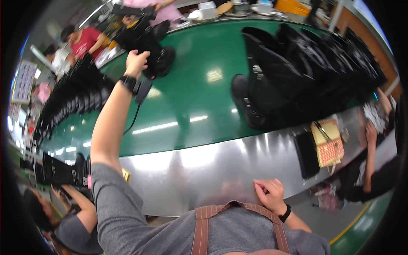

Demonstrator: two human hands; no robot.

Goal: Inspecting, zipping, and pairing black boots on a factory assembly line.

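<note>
My left arm is stretched far forward over the green table. My left hand (137,63) is beside a group of upright black boots (146,44), its fingers half curled and a little apart; I see nothing held in them. A dark box-shaped device (143,91) with a cable hangs at my left wrist, next to a black wristband (128,83). Low on the right, my right hand (270,193) rests at the near edge of the steel worktop (204,170), fingers curled in and holding nothing visible. It also has a black band at the wrist.
A dense row of tall black buckled boots (272,72) stands at the right of the green tabletop (199,85). More boots (74,93) line the left. A black case (307,155) and a yellow patterned pad (327,142) lie right. Co-workers (76,221) sit at both sides.
</note>
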